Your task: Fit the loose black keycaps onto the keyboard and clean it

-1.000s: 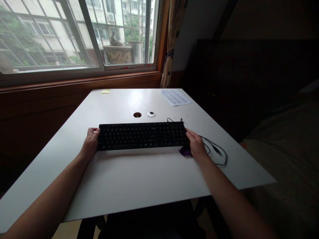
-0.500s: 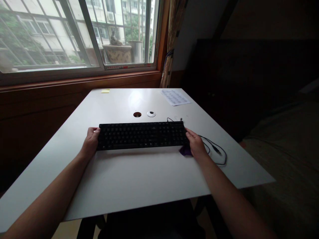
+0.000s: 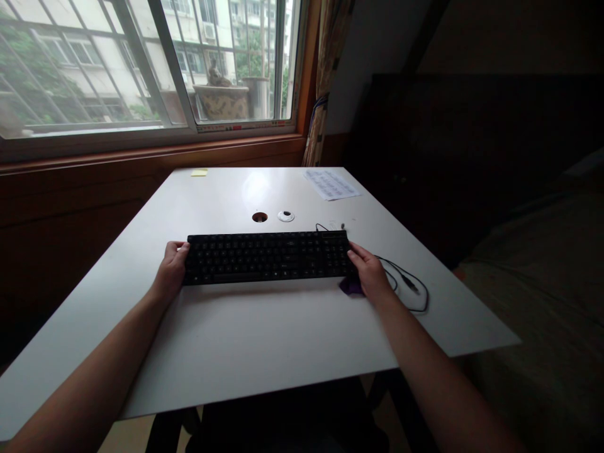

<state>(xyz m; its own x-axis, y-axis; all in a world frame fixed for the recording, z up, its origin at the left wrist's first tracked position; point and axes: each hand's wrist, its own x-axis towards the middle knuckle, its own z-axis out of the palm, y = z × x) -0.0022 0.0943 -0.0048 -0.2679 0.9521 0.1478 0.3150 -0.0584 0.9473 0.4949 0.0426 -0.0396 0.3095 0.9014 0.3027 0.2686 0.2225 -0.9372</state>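
Note:
A black keyboard (image 3: 267,257) stretches between my two hands over the white table (image 3: 264,340), its keys facing me. My left hand (image 3: 172,269) grips its left end, thumb on top and the other fingers hidden behind. At the right end, my right hand (image 3: 370,270) is closed on the keyboard's edge, with the thumb over the front. A dark purple cloth (image 3: 352,286) shows below the right end, beside that hand; whether the hand touches it I cannot tell. The keyboard's black cable (image 3: 427,296) lies in loops on the table to the right.
Two round cable holes are in the table, one uncovered (image 3: 260,217) and one with a white ring (image 3: 285,216). Printed paper (image 3: 331,184) lies at the back right, a yellow note (image 3: 199,172) at the back left. A window (image 3: 189,69) stands behind.
My right thumb has shifted slightly left onto the keyboard's end. The keyboard and my left hand stay where they were.

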